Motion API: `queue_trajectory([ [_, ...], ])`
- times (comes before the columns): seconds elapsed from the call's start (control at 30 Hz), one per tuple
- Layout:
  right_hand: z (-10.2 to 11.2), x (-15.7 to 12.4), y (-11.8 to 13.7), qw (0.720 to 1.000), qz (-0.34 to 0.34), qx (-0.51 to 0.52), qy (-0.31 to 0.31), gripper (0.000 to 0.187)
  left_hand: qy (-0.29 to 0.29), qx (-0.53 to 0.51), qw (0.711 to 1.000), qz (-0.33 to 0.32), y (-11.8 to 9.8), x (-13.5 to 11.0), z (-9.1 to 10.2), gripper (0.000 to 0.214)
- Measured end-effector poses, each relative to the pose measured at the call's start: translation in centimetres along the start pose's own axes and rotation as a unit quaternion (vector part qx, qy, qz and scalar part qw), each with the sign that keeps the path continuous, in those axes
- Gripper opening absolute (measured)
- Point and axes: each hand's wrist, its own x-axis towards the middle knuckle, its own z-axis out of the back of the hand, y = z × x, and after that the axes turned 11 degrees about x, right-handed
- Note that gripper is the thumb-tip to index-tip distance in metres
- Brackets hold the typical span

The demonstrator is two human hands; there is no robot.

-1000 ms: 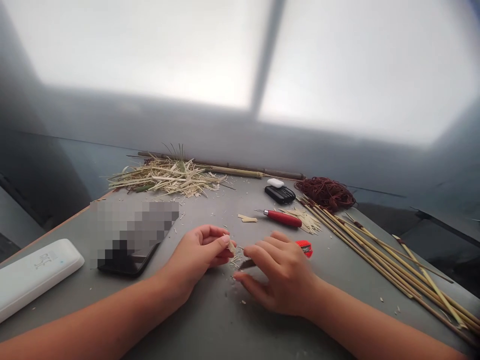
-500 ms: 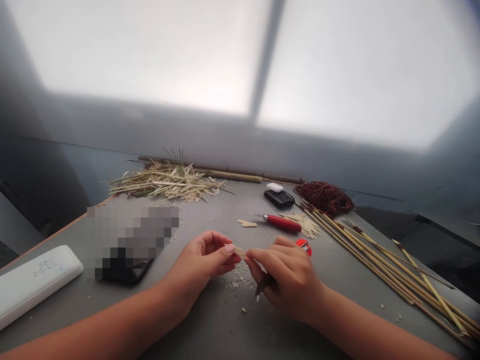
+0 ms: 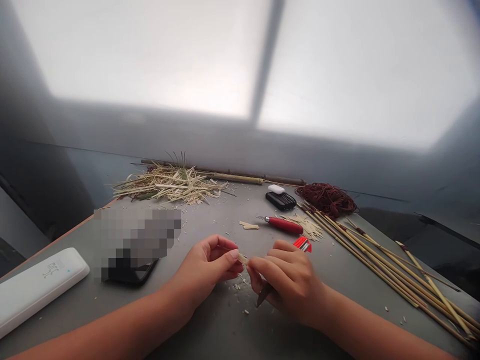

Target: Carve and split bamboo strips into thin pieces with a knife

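Observation:
My left hand (image 3: 208, 270) and my right hand (image 3: 287, 280) meet over the grey table (image 3: 210, 330), both pinching a small pale bamboo sliver (image 3: 243, 258) between thumb and fingertips. In my right hand there is also a dark knife blade (image 3: 263, 295), its tip pointing down toward the table; a red cutter end (image 3: 302, 243) shows just behind the knuckles. Small pale shavings (image 3: 237, 286) lie under the hands.
A red-handled knife (image 3: 283, 224) and a black case with a white block (image 3: 280, 199) lie behind the hands. Long bamboo sticks (image 3: 390, 265) and dark red cord (image 3: 325, 195) sit right. A shavings heap (image 3: 168, 184), a phone (image 3: 129, 272) and a white device (image 3: 37, 287) sit left.
My right hand lifted off the table, took up the blade and came to pinch the sliver my left hand holds. The view shifted slightly.

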Motion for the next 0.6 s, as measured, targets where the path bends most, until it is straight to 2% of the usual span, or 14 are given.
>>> queue_trajectory([
  [0.17,-0.23,-0.15,-0.27,1.0,-0.017,0.0,-0.012,0.009,0.053,0.056,0.996,-0.045,0.26,0.25,0.41,0.044],
  [0.33,-0.2,-0.36,-0.53,0.999,-0.034,0.024,-0.014,0.007,0.131,0.065,0.989,-0.022,0.41,0.2,0.4,0.047],
  [0.6,0.08,-0.6,-0.95,0.999,-0.017,0.014,-0.023,0.024,0.133,0.098,0.986,-0.021,0.26,0.0,0.37,0.045],
])
